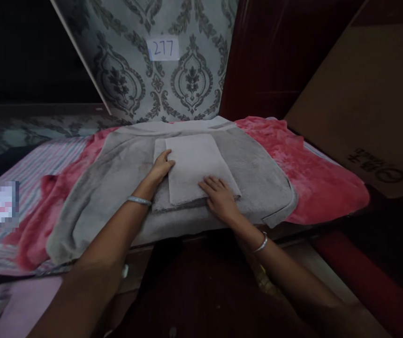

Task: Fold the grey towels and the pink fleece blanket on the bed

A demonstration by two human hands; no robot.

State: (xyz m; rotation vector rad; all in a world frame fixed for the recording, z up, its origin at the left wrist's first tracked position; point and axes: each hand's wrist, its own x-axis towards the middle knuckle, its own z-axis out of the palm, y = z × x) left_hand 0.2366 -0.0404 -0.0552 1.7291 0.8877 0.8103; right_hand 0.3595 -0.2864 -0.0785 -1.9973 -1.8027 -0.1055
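A small pale grey towel (196, 164), folded into a rectangle, lies on top of a larger grey plush cloth (257, 173). My left hand (161, 168) rests at the towel's left edge, fingers curled against the fold with the thumb on top. My right hand (218, 195) lies flat on the towel's near right corner, fingers stretched out and pressing down. Both wrists wear silver bangles. Neither hand lifts anything.
A red plush blanket (323, 183) lies under the grey cloth on a striped sheet (42, 164). A damask-patterned panel (145, 70) with a paper label "277" (163, 48) leans behind. A cardboard box (370, 103) stands at the right. The foreground is dark.
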